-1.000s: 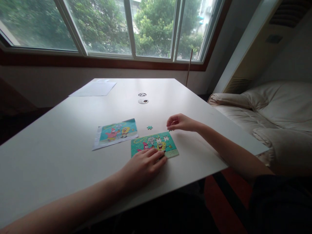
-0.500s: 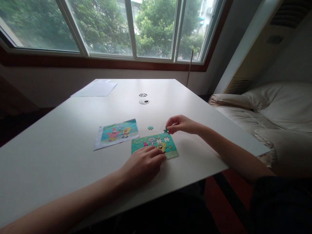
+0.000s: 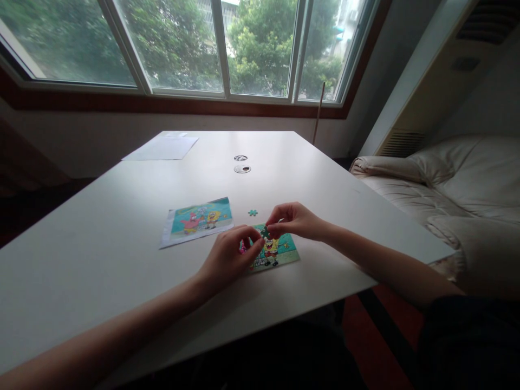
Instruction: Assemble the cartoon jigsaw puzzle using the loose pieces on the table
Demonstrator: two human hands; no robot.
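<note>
A green jigsaw puzzle piece [image 3: 265,232] is held above the puzzle, between the fingertips of both hands. My right hand [image 3: 296,221] pinches it from the right. From the left, the thumb and forefinger of my left hand [image 3: 232,250] close on its near edge. Beneath them lies the colourful cartoon jigsaw puzzle [image 3: 287,250], its left part and top covered by my hands. A loose green puzzle piece [image 3: 252,213] rests on the table just beyond the puzzle. To the left is a printed picture sheet [image 3: 201,221] with the same cartoon figures.
The white table [image 3: 122,238] reaches toward the window. White papers [image 3: 162,147] lie at its far left corner. Two round inserts [image 3: 242,169] sit in the tabletop at the far middle. A pale leather sofa [image 3: 467,179] stands to the right.
My right hand has brought the puzzle piece left and nearer, over the puzzle. My left hand has lifted from lying on the puzzle and its fingertips now meet the piece.
</note>
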